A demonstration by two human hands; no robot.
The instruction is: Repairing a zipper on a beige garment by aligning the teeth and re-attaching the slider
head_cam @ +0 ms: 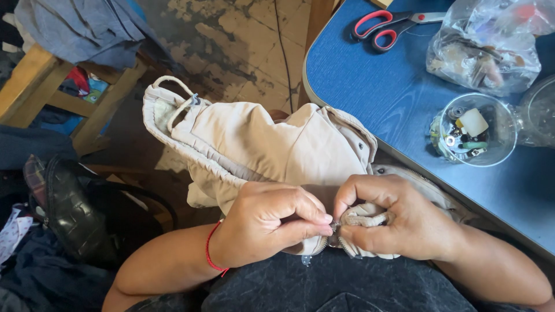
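Note:
A beige garment with an elastic waistband and drawstring lies across my lap. My left hand, with a red thread bracelet on the wrist, pinches the fabric at the zipper. My right hand pinches the bunched fabric and zipper end right beside it. The fingertips of both hands meet at the small metal zipper piece. Part of the zipper is hidden under my fingers.
A blue table stands at the right, bearing red-handled scissors, a clear plastic bag of small items and a clear cup of small parts. A black bag and clothes lie on the floor at left beside a wooden stool.

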